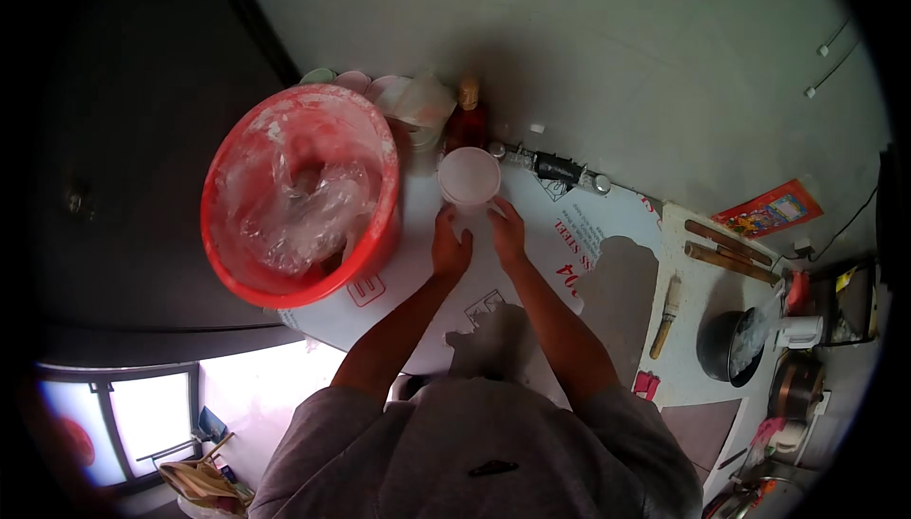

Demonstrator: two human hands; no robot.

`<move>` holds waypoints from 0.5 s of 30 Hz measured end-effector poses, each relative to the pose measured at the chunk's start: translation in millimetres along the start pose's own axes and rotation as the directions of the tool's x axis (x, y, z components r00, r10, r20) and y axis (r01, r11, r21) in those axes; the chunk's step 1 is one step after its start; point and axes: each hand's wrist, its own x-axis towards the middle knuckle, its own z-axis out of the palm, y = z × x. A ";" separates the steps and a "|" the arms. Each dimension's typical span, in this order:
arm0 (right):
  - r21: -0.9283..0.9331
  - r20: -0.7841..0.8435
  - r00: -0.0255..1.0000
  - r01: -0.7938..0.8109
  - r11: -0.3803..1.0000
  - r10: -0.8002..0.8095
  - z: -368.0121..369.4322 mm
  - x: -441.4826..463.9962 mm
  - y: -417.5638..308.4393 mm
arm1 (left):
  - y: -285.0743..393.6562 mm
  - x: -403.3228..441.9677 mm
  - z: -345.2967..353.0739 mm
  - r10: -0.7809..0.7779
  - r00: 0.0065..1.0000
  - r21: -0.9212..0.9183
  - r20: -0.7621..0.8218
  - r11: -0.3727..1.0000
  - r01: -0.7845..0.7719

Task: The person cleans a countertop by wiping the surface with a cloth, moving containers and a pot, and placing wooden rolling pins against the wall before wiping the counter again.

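Observation:
A round, whitish translucent plastic tub point(469, 176) stands at the back of the metal-topped table point(418, 324), its pale round top facing up. My left hand point(452, 244) is at the tub's near left side, fingers forward against it and thumb pointing inward. My right hand point(509, 231) is at the near right side, its fingertips against the tub too. Between them, the two hands hold the tub. Right behind it stands a dark reddish bottle point(467, 126) with a gold-coloured top.
A large red basin point(387, 225) with clear plastic bags point(304, 220) inside stands to the left. Wooden rolling pins point(731, 261), a brush point(667, 315) and a black pot point(714, 348) are at right. A metal bar with a black middle point(558, 168) lies along the wall.

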 end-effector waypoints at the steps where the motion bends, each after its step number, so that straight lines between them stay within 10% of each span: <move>1: 0.010 0.030 0.999 -0.022 1.000 0.022 2.0 5.0 -3.5 | -4.2 4.9 2.6 0.038 0.999 0.018 -0.009 0.999 -0.038; 15: -0.161 -0.035 0.999 0.028 0.987 -0.034 -16.1 4.5 16.9 | 1.9 12.0 -1.2 0.013 0.999 0.066 -0.033 0.998 -0.011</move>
